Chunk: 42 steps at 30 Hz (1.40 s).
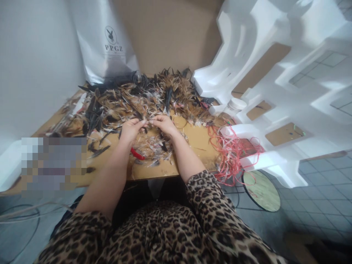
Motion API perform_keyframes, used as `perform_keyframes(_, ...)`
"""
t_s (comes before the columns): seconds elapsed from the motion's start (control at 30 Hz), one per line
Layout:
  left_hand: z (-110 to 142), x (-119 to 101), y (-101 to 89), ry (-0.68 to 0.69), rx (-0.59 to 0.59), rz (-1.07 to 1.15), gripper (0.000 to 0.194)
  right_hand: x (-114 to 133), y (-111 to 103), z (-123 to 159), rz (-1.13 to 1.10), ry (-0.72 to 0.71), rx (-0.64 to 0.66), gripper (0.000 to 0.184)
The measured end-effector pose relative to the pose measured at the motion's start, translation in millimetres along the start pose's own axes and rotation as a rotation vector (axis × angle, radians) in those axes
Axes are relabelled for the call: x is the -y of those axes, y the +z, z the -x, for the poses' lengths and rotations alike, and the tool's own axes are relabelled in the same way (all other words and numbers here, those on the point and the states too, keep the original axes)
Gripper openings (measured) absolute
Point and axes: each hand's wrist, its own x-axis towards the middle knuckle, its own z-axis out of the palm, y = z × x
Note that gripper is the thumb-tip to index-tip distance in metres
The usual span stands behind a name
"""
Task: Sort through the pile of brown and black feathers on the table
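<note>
A big heap of brown, black and white feathers covers the far half of a low wooden board. My left hand and my right hand meet at the near edge of the heap, fingers curled and pinched together on feathers. Looser pale feathers lie under my wrists. A red-handled tool rests on the board beneath my left forearm.
A tangle of red string lies at the board's right end. White foam packing stands at the right, with a small white jar by it. A silver bag leans against cardboard behind. A round mat lies on the tiled floor.
</note>
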Motion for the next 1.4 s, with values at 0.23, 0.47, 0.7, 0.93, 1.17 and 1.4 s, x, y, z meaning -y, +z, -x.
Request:
perform_keyframes(0.23,3,-2,-4.7,-0.138,0.074,0.070,0.018,3,-10,0,0.114,-0.040,0.031,0.028)
perform_keyframes(0.47,5,-3,-4.3,-0.218,0.155,-0.039,0.014,5,-11,2,0.303,-0.133,0.061,0.022)
perform_keyframes(0.7,6,-1,-3.3,-0.215,0.189,-0.124,0.014,1,-8,0,0.322,-0.125,0.080,0.023)
perform_keyframes(0.93,4,-5,-5.0,-0.109,0.102,-0.060,0.012,7,-13,1,0.256,-0.080,-0.065,0.024)
perform_keyframes(1.17,-3,-8,-10.2,-0.107,-0.083,0.193,0.012,-6,-26,-8,0.278,-0.029,-0.371,0.021)
perform_keyframes(1.4,-3,-11,-8.5,-0.125,-0.213,0.253,0.014,-17,-32,-11,0.703,-0.046,-0.359,0.027)
